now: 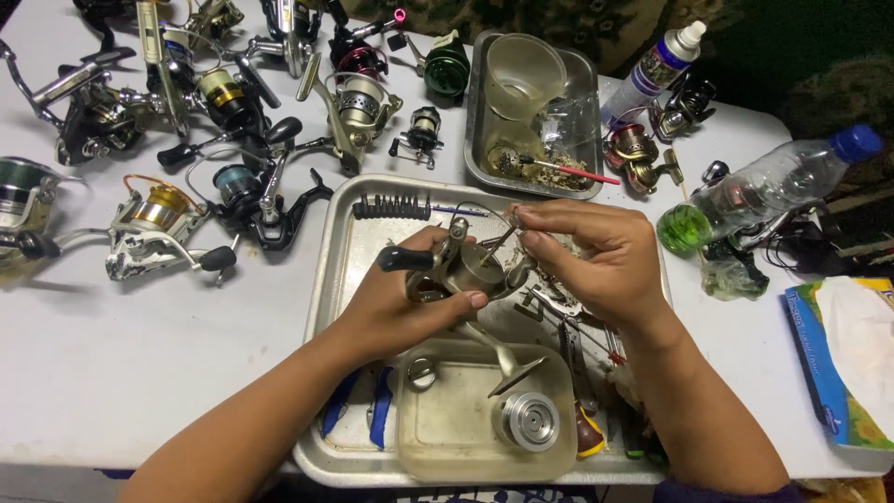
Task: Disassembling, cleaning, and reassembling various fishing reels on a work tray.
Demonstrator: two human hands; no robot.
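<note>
Along the left of the white worktop (112, 363) lie several spinning reels, among them a silver and gold reel (154, 228) and a black reel with a teal spool (251, 191). These sit well apart from the work in hand.

Over the large metal tray (340, 242) the person's left hand (396, 312) wraps a grey reel body (456, 270), thumb pressed along its lower side, its black handle knob (405, 259) sticking out to the left. That grip is closed firmly on the body, holding it just above the tray. Below it a clear plastic tub (447, 438) holds a silver spool (528, 421) and a small ring.

The right hand (596, 265) meets the reel from the right, its fingertips pinched together on a thin metal tool (498, 240) that angles down into the top of the body. Whether the tool is a pick, a driver or tweezers cannot be told.

The step looks like disassembly or servicing: working a small part inside the stripped body. The next move would seem to call for a steady left hand and fine, light pressure from the tool.

Farther right stand a smaller metal tray (582, 74) with a red-handled brush, a spray can (656, 65), a clear bottle with green liquid (759, 186) and a tissue pack (852, 359).
</note>
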